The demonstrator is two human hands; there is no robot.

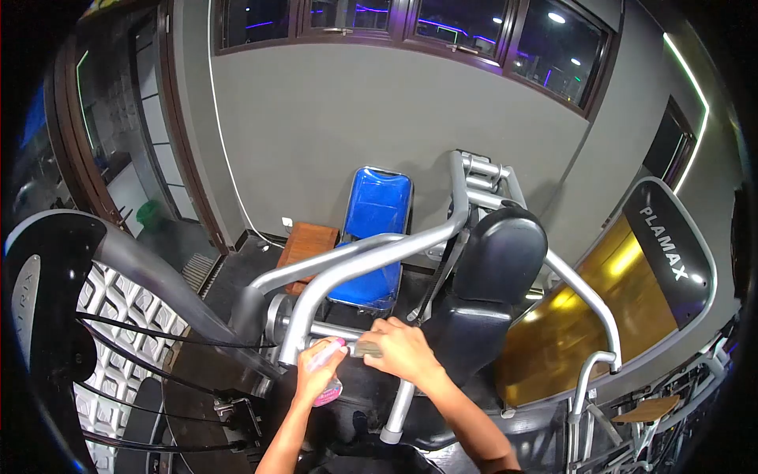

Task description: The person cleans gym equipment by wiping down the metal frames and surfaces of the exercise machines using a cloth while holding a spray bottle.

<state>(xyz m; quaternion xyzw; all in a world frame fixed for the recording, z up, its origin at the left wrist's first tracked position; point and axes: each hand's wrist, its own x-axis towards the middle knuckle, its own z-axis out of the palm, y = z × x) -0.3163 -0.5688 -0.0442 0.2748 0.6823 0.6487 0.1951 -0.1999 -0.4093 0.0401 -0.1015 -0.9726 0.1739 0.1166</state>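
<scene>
My left hand (pixel 317 370) is wrapped round a small spray bottle (pixel 328 393) with a pink label and a pink top; the fingers cover most of it. My right hand (pixel 399 347) is closed on a folded greyish-green cloth (pixel 366 350), held close beside the bottle's top. Both hands are in front of a gym machine with silver tube arms (pixel 371 265). A black padded backrest (pixel 503 257) and a black seat (pixel 471 336) are beyond my right hand.
A blue chair (pixel 379 204) and a brown wooden box (pixel 308 246) stand by the grey wall. At left are a dark machine post (pixel 51 276) and black cables (pixel 150 336). A gold and black "PLAMAX" panel (pixel 592 316) stands at right.
</scene>
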